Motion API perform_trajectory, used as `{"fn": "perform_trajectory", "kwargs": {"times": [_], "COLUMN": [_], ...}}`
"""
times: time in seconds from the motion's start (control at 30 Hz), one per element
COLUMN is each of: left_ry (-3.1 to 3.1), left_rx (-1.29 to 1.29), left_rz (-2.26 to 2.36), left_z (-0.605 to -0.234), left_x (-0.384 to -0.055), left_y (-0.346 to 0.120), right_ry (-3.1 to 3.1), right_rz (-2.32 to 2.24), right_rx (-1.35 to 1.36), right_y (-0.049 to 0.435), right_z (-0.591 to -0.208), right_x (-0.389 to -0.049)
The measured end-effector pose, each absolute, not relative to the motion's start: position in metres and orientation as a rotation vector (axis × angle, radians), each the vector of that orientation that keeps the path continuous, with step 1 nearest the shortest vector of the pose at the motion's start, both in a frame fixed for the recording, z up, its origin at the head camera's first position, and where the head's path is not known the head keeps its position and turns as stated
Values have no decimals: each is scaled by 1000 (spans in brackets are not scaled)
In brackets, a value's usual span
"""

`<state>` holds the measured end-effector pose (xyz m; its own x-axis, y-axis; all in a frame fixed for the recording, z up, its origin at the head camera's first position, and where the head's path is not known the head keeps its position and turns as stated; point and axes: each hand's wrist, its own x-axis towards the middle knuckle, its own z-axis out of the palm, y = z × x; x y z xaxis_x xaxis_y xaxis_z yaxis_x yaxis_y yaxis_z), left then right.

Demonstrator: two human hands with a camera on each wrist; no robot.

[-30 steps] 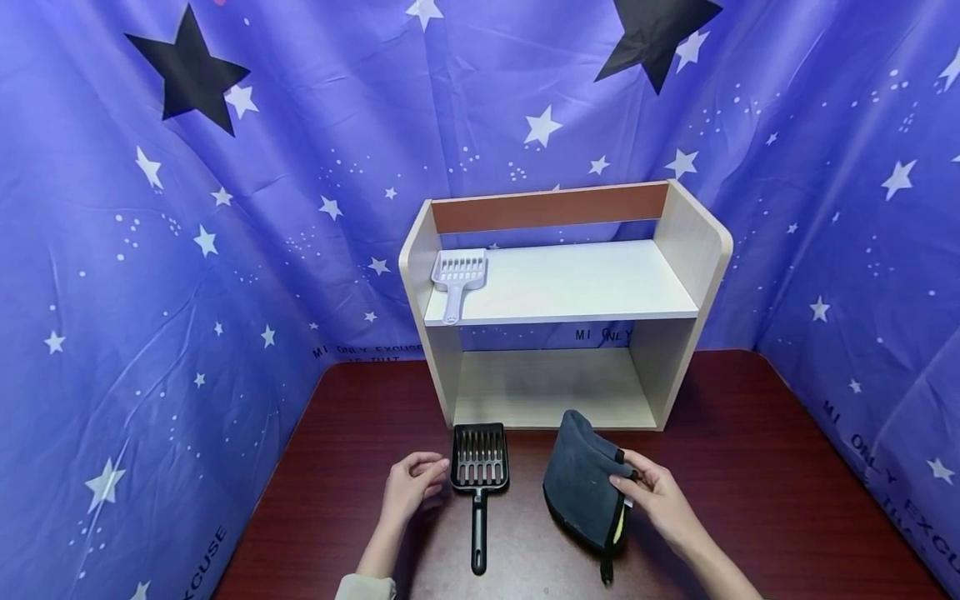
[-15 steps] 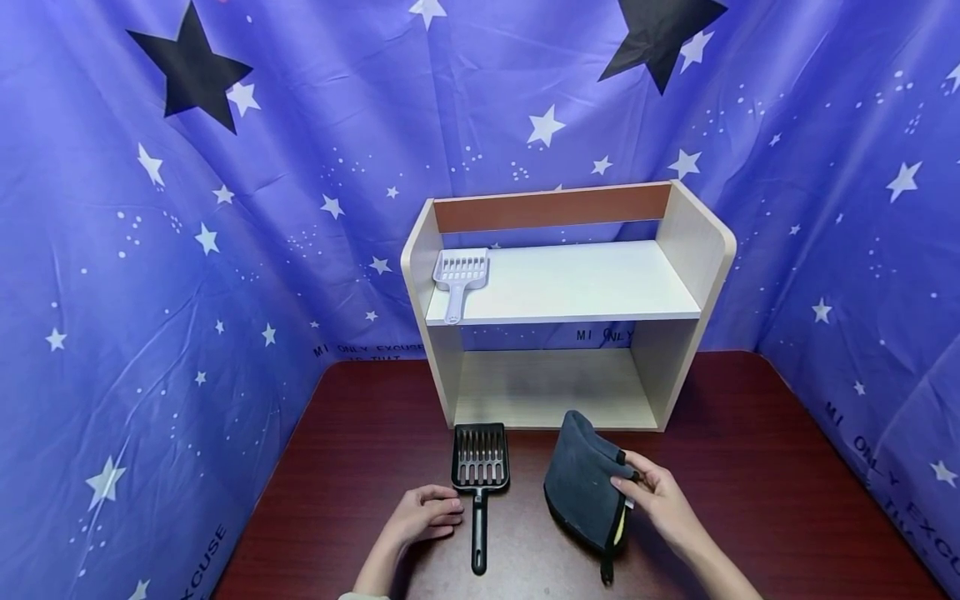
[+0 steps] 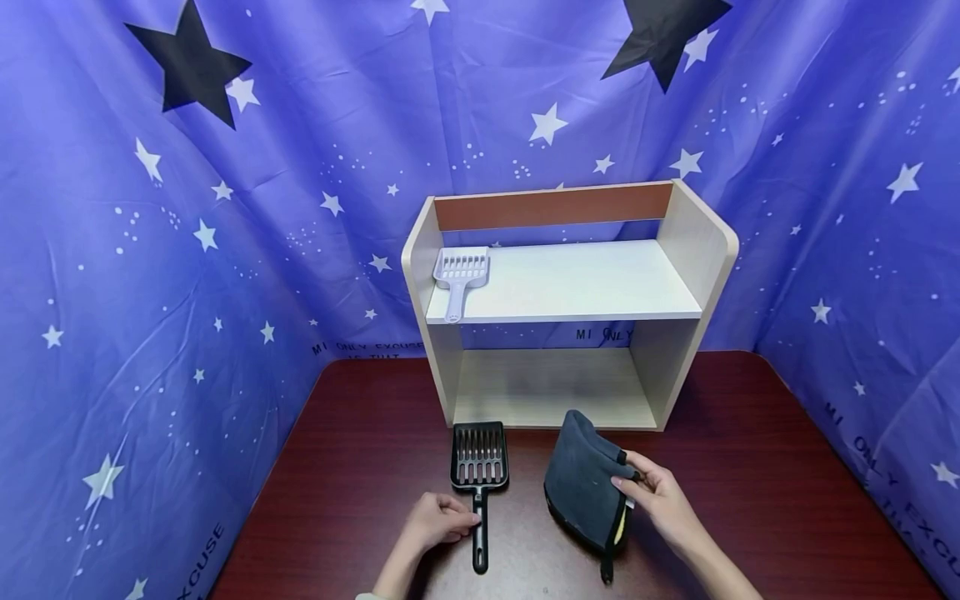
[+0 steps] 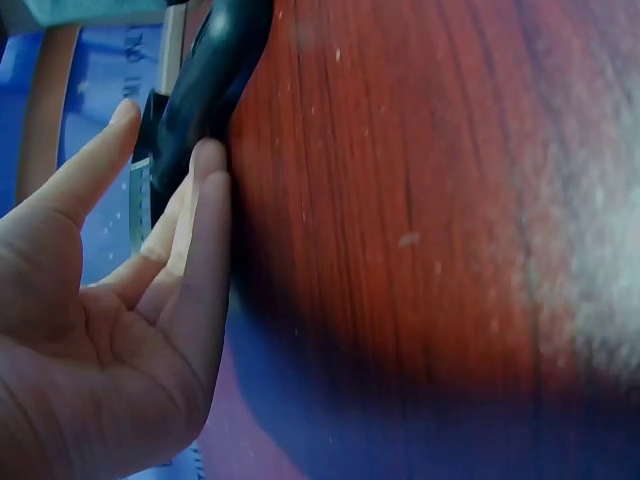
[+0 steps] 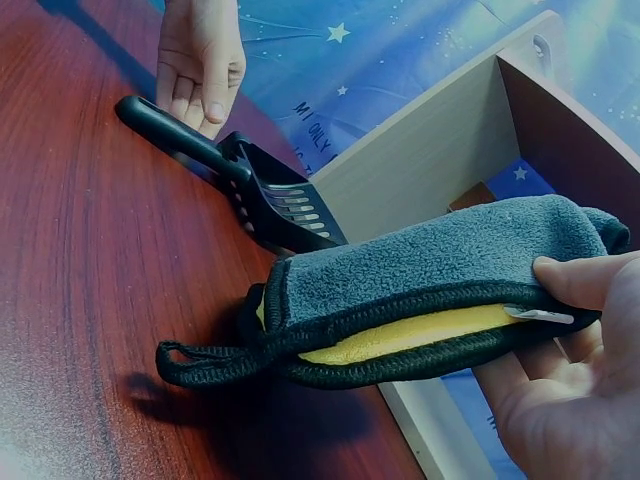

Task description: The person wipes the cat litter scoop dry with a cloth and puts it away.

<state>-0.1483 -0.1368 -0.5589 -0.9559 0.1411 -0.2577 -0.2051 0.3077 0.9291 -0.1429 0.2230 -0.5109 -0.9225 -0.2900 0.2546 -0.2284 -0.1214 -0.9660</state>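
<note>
A black slotted litter scoop (image 3: 480, 500) lies on the table, its handle pointing toward me. My left hand (image 3: 438, 521) is beside that handle, fingertips right at it. In the left wrist view, straight fingers reach to the dark handle (image 4: 215, 65) while the thumb stands apart from them. My right hand (image 3: 663, 500) pinches a folded cloth (image 3: 585, 483) by its right edge, thumb on top and fingers beneath. The cloth is grey with black edging and a hanging loop; its yellow inner side (image 5: 410, 333) shows in the right wrist view.
Behind both hands stands a two-level wooden shelf (image 3: 570, 279). A light-coloured litter scoop (image 3: 455, 287) rests at the left of its upper board, handle forward. The dark red table (image 3: 765, 492) is backed by blue star-patterned curtains (image 3: 300, 167).
My left hand has moved toward me and rightward, from beside the black scoop's head to its handle. My right hand and the cloth have stayed in place.
</note>
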Motion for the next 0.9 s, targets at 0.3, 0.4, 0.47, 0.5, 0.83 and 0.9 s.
{"fn": "perform_trajectory", "kwargs": {"times": [0.3,0.4,0.47,0.5,0.83,0.9], "left_ry": [2736,2702,2633,2605,2358,2236], "left_rx": [49,42,16,4,5,-29], "left_rz": [1315,1344,1424,1457,1844,1959], "left_z": [-551,-550,-549,-549,-552,-550], "left_x": [-145,-144,-144,-144,-150,-151], "left_y": [-123,-123,-124,-124,-133,-134], "right_ry": [2056,2061,2068,2074,2098,2122], "right_rz": [-2238,-2234,-2228,-2225,-2168,-2146], "right_rx": [-587,-567,-551,-543,-355,-312], "right_y": [222,222,222,222,223,223], "right_z": [-511,-511,-510,-510,-505,-504], "right_x": [-144,-143,-143,-143,-141,-142]}}
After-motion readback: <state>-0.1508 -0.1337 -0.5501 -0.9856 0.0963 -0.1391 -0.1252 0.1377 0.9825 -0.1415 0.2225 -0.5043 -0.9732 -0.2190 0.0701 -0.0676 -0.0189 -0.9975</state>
